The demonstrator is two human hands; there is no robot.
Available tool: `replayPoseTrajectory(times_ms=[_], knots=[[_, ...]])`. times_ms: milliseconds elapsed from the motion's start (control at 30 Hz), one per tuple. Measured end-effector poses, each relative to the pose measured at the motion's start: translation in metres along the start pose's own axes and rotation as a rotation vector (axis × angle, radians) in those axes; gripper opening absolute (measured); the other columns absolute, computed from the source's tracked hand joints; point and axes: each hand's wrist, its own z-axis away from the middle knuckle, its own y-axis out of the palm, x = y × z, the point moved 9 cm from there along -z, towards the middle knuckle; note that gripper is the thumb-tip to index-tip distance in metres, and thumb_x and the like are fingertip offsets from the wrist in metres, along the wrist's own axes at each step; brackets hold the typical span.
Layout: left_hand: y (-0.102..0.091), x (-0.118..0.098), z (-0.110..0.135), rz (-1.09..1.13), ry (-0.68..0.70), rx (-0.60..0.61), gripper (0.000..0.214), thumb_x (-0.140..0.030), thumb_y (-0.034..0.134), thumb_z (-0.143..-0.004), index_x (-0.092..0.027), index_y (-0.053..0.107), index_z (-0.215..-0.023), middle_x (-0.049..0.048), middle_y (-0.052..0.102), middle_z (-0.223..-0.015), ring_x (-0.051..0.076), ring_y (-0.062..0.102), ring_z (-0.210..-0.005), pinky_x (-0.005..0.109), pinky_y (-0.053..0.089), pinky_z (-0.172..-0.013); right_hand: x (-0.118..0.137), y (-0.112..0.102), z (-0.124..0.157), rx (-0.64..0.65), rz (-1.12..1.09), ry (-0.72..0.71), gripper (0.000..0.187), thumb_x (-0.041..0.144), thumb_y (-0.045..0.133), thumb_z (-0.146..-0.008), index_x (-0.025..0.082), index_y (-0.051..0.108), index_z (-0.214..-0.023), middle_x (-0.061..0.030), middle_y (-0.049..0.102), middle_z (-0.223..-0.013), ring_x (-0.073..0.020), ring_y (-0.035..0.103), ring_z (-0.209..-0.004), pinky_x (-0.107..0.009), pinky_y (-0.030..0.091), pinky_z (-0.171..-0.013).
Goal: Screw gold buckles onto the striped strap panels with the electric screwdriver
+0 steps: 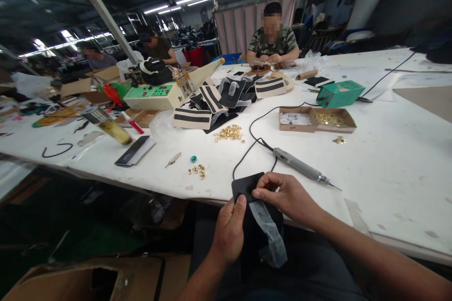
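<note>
My left hand [229, 230] grips a flat black panel [243, 186] at the table's front edge, thumb lying on its face. Over the panel's upper right part, my right hand [286, 195] is closed in a pinch, thumb against forefinger. What sits between those fingertips is too small to make out. A strip of whitish translucent film [270, 233] hangs down from the panel below my right fingers. Just beyond the panel lies a grey pen-shaped electric tool [300, 164] with a thin metal tip, its black cable curling behind.
Gold metal pieces [231, 133] form a pile on the white table [381, 174], with a smaller group [199, 170] nearer. Cardboard trays [335, 129], a green box [341, 93], stacked panels [192, 118], a machine [153, 96] and a jar [115, 130] stand beyond. A co-worker [273, 40] sits opposite.
</note>
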Motion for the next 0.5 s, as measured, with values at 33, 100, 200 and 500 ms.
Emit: replayPoseTrajectory(times_ms=[33, 100, 200, 500], knots=[[0.000, 0.000, 0.000, 0.042, -0.010, 0.005, 0.049, -0.054, 0.053, -0.103, -0.015, 0.075, -0.124, 0.0111, 0.076, -0.129, 0.031, 0.068, -0.121, 0.040, 0.047, -0.111, -0.002, -0.002, -0.002, -0.002, -0.034, 0.015, 0.028, 0.046, 0.075, -0.088, 0.020, 0.070, -0.079, 0.0012, 0.068, -0.074, -0.0142, 0.059, -0.067, -0.025, 0.044, -0.061], [0.001, 0.003, -0.002, 0.144, -0.045, 0.000, 0.050, -0.055, 0.058, -0.101, -0.014, 0.076, -0.123, 0.0128, 0.076, -0.130, 0.033, 0.067, -0.126, 0.042, 0.047, -0.113, -0.006, -0.013, -0.006, -0.066, -0.069, 0.035, 0.033, 0.052, 0.073, -0.089, 0.019, 0.072, -0.085, 0.0007, 0.067, -0.074, -0.0143, 0.057, -0.065, -0.026, 0.045, -0.061], [0.000, 0.006, -0.004, 0.304, -0.103, -0.054, 0.049, -0.054, 0.066, -0.095, -0.014, 0.077, -0.121, 0.0138, 0.077, -0.128, 0.034, 0.066, -0.128, 0.044, 0.047, -0.115, -0.011, -0.039, -0.007, -0.250, -0.047, 0.033, 0.039, 0.057, 0.071, -0.089, 0.019, 0.074, -0.099, -0.0014, 0.069, -0.082, -0.0168, 0.060, -0.071, -0.029, 0.048, -0.067], [-0.015, 0.025, -0.028, 0.247, -0.348, -0.265, 0.063, -0.066, 0.077, -0.077, -0.022, 0.075, -0.123, 0.0089, 0.083, -0.109, 0.042, 0.071, -0.120, 0.057, 0.058, -0.103, -0.046, 0.017, 0.046, 0.115, -0.380, 0.183, 0.046, 0.075, 0.076, -0.068, 0.038, 0.078, -0.095, 0.0047, 0.075, -0.088, -0.0264, 0.072, -0.083, -0.036, 0.053, -0.069]])
